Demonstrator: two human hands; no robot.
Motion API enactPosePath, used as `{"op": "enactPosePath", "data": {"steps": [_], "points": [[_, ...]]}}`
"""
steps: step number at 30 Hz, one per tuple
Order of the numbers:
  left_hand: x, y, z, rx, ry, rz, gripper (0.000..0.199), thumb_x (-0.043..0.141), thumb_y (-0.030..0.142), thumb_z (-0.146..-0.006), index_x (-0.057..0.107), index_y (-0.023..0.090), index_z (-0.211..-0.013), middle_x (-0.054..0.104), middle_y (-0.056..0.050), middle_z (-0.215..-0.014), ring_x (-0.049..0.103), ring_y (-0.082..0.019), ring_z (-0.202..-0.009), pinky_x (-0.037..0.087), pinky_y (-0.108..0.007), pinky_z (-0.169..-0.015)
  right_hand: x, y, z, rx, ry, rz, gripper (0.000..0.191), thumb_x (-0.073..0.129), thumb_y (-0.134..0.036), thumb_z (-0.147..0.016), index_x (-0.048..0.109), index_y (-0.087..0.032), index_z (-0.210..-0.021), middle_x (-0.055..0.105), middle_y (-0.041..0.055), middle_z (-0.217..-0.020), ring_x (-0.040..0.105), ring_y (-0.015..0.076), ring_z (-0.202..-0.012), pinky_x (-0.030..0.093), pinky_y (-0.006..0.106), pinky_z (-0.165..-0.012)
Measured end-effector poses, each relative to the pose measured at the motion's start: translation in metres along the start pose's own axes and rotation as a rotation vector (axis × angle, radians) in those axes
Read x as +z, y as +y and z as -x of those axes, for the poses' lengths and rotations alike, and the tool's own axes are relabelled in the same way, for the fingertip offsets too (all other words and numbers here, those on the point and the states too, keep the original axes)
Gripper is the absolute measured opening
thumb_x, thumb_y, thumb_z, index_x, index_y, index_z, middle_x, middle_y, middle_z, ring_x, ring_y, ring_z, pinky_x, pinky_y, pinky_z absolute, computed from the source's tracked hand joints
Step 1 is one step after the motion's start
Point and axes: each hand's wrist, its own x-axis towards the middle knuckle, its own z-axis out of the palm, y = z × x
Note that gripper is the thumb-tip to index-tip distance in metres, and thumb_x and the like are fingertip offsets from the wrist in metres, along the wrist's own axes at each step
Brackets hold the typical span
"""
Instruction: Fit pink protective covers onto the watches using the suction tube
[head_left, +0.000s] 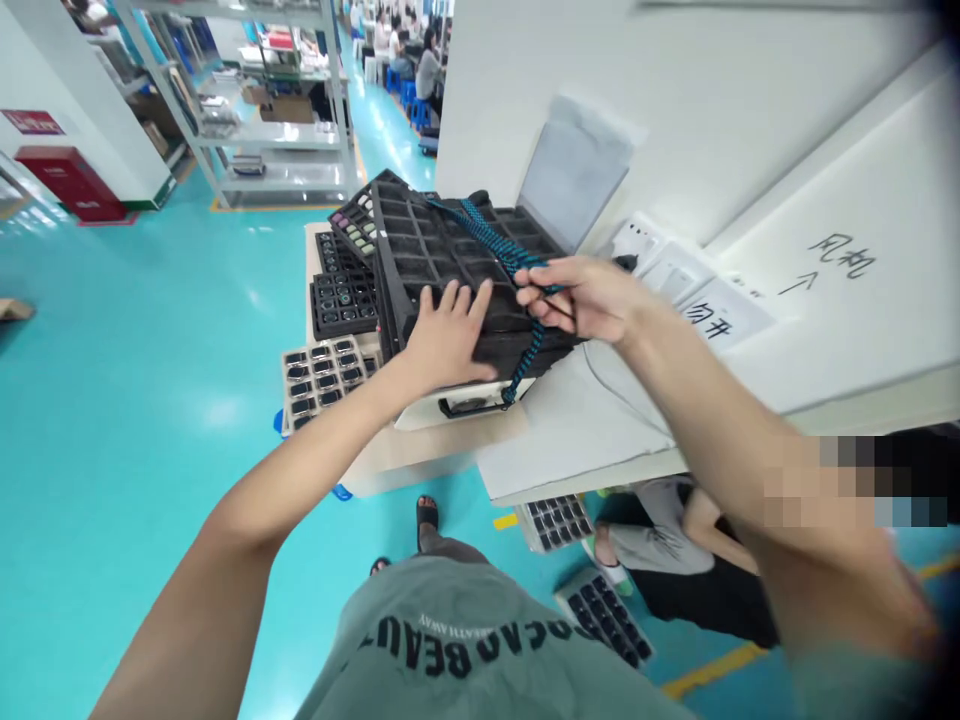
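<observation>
A stack of black compartment trays (420, 235) stands tilted on a light wooden surface (375, 455). My left hand (450, 340) lies on the near part of the black stack, its fingers spread. Above the stack's right side, my right hand (574, 298) pinches a blue and black patterned cord (491, 238). The cord runs over the trays from the far side, and one end hangs down to a dark handle (472, 404) on a white item beneath the stack.
Beige (322, 375) and black trays (343, 300) of small devices lie left of the stack. A white partition (675, 130) rises at the right. Below it, a seated person (660, 540) is beside more trays (607, 612). Metal shelves (277, 135) stand at the back.
</observation>
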Motion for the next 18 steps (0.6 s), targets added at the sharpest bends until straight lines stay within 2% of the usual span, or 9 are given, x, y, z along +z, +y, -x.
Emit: {"op": "enactPosePath", "data": {"steps": [2,4,6,7,10,11,13,15,18], "points": [[0.012,-0.008,0.009,0.024,-0.017,-0.2,0.104,0.091,0.038,-0.075,0.04,-0.001,-0.157,0.047,-0.034,-0.157,0.036,-0.047,-0.153,0.032,-0.06,-0.12,0.009,-0.024,0.044,-0.156,0.047,0.012,0.016,0.052,-0.007,-0.1,0.059,-0.018,-0.089,0.06,-0.0045,-0.064,0.046,0.0031,-0.045,0.033,0.014,-0.043],[0.023,-0.016,0.009,0.045,-0.014,-0.27,0.082,0.088,0.03,-0.079,0.052,-0.003,-0.146,0.054,-0.034,-0.15,0.038,-0.045,-0.153,0.042,-0.05,-0.113,0.021,-0.023,0.082,-0.354,-0.021,0.13,0.018,0.052,-0.007,-0.098,0.059,-0.02,-0.087,0.054,-0.006,-0.063,0.044,0.0046,-0.044,0.028,0.017,-0.04],[0.032,-0.022,0.006,0.076,0.018,-0.27,0.069,0.083,0.03,-0.084,0.056,-0.003,-0.139,0.058,-0.033,-0.144,0.041,-0.043,-0.152,0.046,-0.045,-0.108,0.032,0.015,0.1,-0.421,-0.112,0.287,0.008,0.062,-0.025,-0.1,0.064,-0.022,-0.093,0.051,-0.0051,-0.063,0.047,0.0086,-0.05,0.032,0.02,-0.043],[0.034,-0.024,0.005,0.086,0.036,-0.265,0.067,0.082,0.032,-0.086,0.057,-0.003,-0.138,0.057,-0.033,-0.145,0.041,-0.043,-0.152,0.046,-0.045,-0.109,0.036,0.047,0.1,-0.396,-0.114,0.283,0.017,0.063,-0.036,-0.101,0.062,-0.022,-0.091,0.05,-0.0049,-0.062,0.046,0.0096,-0.051,0.034,0.022,-0.044],[0.037,-0.026,0.007,0.101,0.076,-0.252,0.071,0.08,0.032,-0.088,0.053,-0.004,-0.142,0.05,-0.034,-0.153,0.041,-0.044,-0.152,0.04,-0.048,-0.117,0.043,0.171,0.063,-0.357,0.129,0.258,0.053,0.049,-0.073,-0.098,0.051,-0.024,-0.078,0.044,-0.0066,-0.057,0.039,0.0107,-0.046,0.034,0.025,-0.043],[0.038,-0.026,0.008,0.112,0.073,-0.243,0.073,0.079,0.031,-0.088,0.05,-0.003,-0.146,0.049,-0.034,-0.154,0.041,-0.044,-0.152,0.039,-0.049,-0.118,0.046,0.213,0.043,-0.403,0.291,0.348,0.06,0.038,-0.079,-0.098,0.046,-0.026,-0.072,0.042,-0.0064,-0.055,0.039,0.0117,-0.046,0.036,0.026,-0.045],[0.039,-0.025,0.009,0.139,0.048,-0.207,0.082,0.078,0.028,-0.089,0.04,0.0,-0.155,0.046,-0.032,-0.157,0.038,-0.045,-0.154,0.041,-0.05,-0.118,0.053,0.281,0.002,-0.422,0.383,0.422,0.062,0.027,-0.081,-0.098,0.042,-0.027,-0.071,0.045,-0.0039,-0.057,0.045,0.0148,-0.053,0.042,0.029,-0.053],[0.044,-0.026,0.008,0.151,0.026,-0.154,0.09,0.075,0.028,-0.091,0.028,0.005,-0.163,0.042,-0.031,-0.161,0.032,-0.045,-0.158,0.043,-0.053,-0.116,0.06,0.328,-0.034,-0.44,0.428,0.484,0.06,0.016,-0.073,-0.102,0.044,-0.027,-0.075,0.054,0.0011,-0.067,0.054,0.0183,-0.065,0.05,0.034,-0.066],[0.054,-0.027,0.004,0.162,0.025,-0.095,0.091,0.068,0.03,-0.096,0.017,0.011,-0.168,0.036,-0.027,-0.166,0.02,-0.044,-0.162,0.042,-0.059,-0.117,0.062,0.367,-0.069,-0.463,0.447,0.598,0.055,0.009,-0.055,-0.106,0.051,-0.025,-0.085,0.062,0.0083,-0.086,0.061,0.0227,-0.088,0.053,0.04,-0.086]]}}
